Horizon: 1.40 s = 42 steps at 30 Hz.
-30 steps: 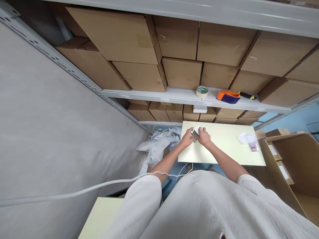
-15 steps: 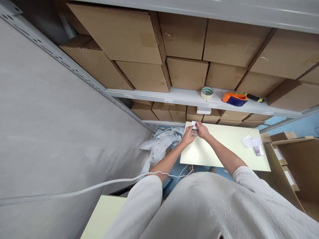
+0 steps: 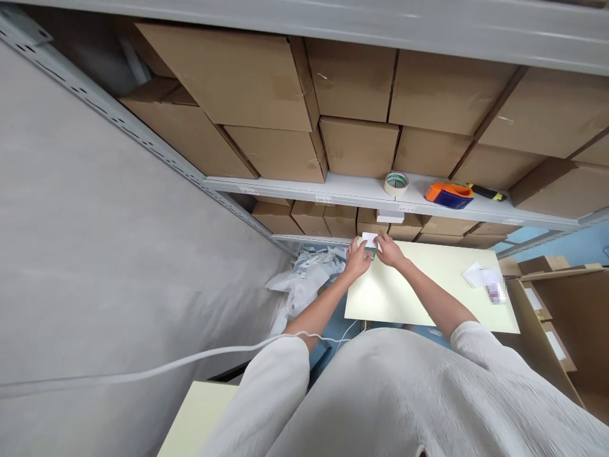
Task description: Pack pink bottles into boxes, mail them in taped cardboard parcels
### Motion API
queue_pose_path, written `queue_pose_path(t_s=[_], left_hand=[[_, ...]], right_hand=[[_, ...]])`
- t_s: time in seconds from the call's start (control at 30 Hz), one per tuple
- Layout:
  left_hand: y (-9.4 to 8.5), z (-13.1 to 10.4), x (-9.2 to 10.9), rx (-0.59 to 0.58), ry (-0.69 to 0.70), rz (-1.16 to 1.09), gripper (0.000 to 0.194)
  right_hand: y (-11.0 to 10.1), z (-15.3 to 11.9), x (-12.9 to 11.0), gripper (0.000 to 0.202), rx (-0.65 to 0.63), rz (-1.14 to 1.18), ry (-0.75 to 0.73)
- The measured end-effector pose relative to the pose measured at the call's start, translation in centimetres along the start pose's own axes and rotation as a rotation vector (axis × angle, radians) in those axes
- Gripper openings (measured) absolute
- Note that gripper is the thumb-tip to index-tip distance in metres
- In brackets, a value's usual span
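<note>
Above the far left corner of the cream table [image 3: 394, 292], my two hands meet around a small item. My left hand [image 3: 358, 259] is closed on a small flat green-and-pinkish piece [image 3: 371, 253], with its thumb across it. A white card or paper [image 3: 369, 238] stands up from the far side of that piece. My right hand [image 3: 390, 252] pinches the right edge of the white card with its fingertips. Whether the card is joined to the green piece is too small to tell.
A shelf [image 3: 352, 188] of cardboard boxes stands ahead, holding a tape roll [image 3: 396, 183], an orange-and-blue tape dispenser [image 3: 448, 195] and a black-and-yellow cutter [image 3: 488, 193]. Crumpled white wrap [image 3: 304, 282] lies left. White packets [image 3: 476, 276] lie on the table's right. A white cable [image 3: 190, 360] crosses left.
More of the white card now shows above the fingers, and less of the green piece. My left fingers have shifted up beside the card. The view has tilted slightly upward.
</note>
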<state>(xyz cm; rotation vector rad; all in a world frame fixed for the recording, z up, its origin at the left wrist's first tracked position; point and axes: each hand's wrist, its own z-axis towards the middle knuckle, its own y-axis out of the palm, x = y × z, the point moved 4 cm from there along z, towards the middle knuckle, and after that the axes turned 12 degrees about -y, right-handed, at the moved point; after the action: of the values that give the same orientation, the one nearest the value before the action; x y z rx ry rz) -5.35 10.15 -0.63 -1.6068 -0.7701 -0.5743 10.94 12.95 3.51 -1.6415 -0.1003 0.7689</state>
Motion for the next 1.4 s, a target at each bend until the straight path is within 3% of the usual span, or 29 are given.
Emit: queue_pose_path(t_s=[0.13, 0.23, 0.37, 0.43, 0.53, 0.77, 0.93, 1.03, 1.13, 1.23, 1.4], left_hand=[[-0.2, -1.7, 3.4, 0.066, 0.149, 0.002, 0.067], [0.8, -2.7, 6.1, 0.007, 0.247, 0.014, 0.064], [3.0, -3.3, 8.8, -0.095, 0.314, 0.021, 0.058], [4.2, -3.4, 9.8, -0.126, 0.338, 0.021, 0.056], [5.9, -3.7, 11.1, -0.145, 0.36, 0.025, 0.053], [10.2, -4.8, 13.6, -0.091, 0.34, 0.02, 0.049], [13.1, -5.9, 15.3, -0.023, 0.3, -0.005, 0.047], [14.5, -6.9, 16.1, 0.0, 0.285, -0.015, 0.047], [15.4, -7.9, 16.4, 0.0, 0.267, -0.016, 0.046], [16.1, -8.8, 16.3, -0.018, 0.264, -0.006, 0.044], [17.2, -10.2, 15.6, -0.085, 0.316, 0.004, 0.043]], right_hand=[[-4.1, -3.9, 1.6, 0.035, 0.185, -0.009, -0.052], [-9.3, -7.0, 3.9, 0.038, 0.376, -0.076, -0.056], [-16.8, -9.3, 8.1, 0.048, 0.599, -0.241, 0.071], [-19.5, -9.4, 10.2, 0.058, 0.627, -0.317, 0.122], [-21.7, -8.5, 12.9, 0.068, 0.555, -0.373, 0.125], [-23.7, -7.1, 16.5, 0.056, 0.407, -0.421, 0.04], [-24.9, -5.9, 18.0, 0.047, 0.298, -0.449, -0.019], [-24.9, -6.1, 18.1, 0.045, 0.296, -0.425, -0.063], [-24.3, -8.1, 17.3, 0.046, 0.358, -0.376, -0.127], [-22.7, -11.7, 16.2, 0.046, 0.398, -0.342, -0.14], [-16.7, -19.7, 15.3, 0.045, 0.395, -0.248, -0.077]])
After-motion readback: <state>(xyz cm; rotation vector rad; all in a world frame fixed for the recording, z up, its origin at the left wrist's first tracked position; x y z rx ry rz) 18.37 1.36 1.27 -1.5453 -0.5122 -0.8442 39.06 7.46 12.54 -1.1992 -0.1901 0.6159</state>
